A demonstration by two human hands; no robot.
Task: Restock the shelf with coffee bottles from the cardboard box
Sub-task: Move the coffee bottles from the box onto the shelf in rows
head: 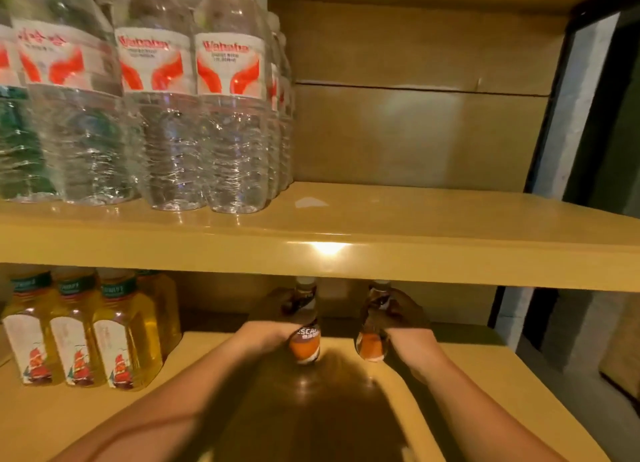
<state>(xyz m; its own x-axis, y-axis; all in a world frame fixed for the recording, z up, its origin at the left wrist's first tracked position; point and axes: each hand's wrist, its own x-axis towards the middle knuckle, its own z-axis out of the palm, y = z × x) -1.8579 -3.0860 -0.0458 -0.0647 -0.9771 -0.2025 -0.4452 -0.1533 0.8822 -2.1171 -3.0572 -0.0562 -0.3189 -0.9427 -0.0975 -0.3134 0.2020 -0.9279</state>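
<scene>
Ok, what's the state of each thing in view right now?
left hand: grips left coffee bottle.
right hand: grips right coffee bottle.
left coffee bottle: upright, capped, at lower shelf.
right coffee bottle: roughly upright, capped, at lower shelf.
water bottles: upright, upper shelf.
yellow bottles: upright, lower shelf.

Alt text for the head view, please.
The left hand grips the left coffee bottle and the right hand the right coffee bottle, both upright at the lower shelf. Yellow drink bottles stand at left; clear water bottles line the upper shelf.
</scene>
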